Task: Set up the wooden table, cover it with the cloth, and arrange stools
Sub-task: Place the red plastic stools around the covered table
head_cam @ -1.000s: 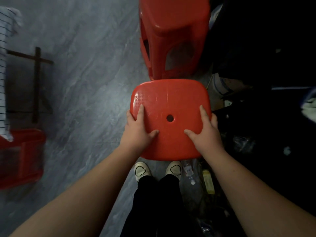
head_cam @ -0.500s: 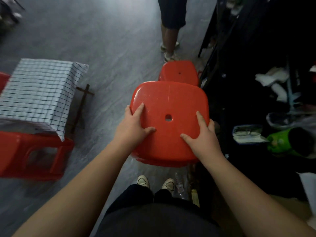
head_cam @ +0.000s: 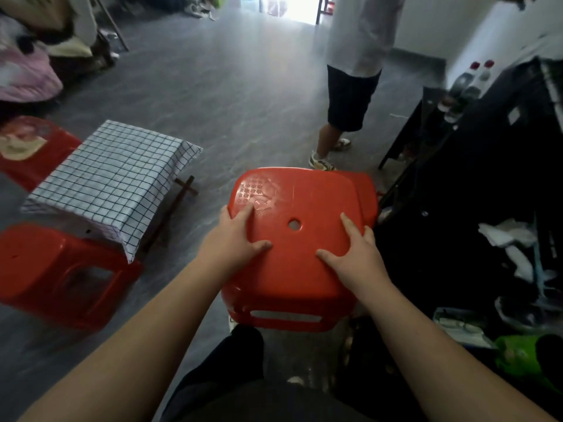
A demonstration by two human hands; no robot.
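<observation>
Red stool (head_cam: 292, 257) centre frame, held off floor w/ both hands: left hand (head_cam: 234, 239) & right hand (head_cam: 356, 254) gripping seat sides, thumbs on top. Cloth-covered bench (head_cam: 109, 178) at 10 o'clock, 2nd stool (head_cam: 58, 272) touching its near end.

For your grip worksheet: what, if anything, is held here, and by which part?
A red stool, held by its seat: left hand and right hand grip opposite sides.
</observation>
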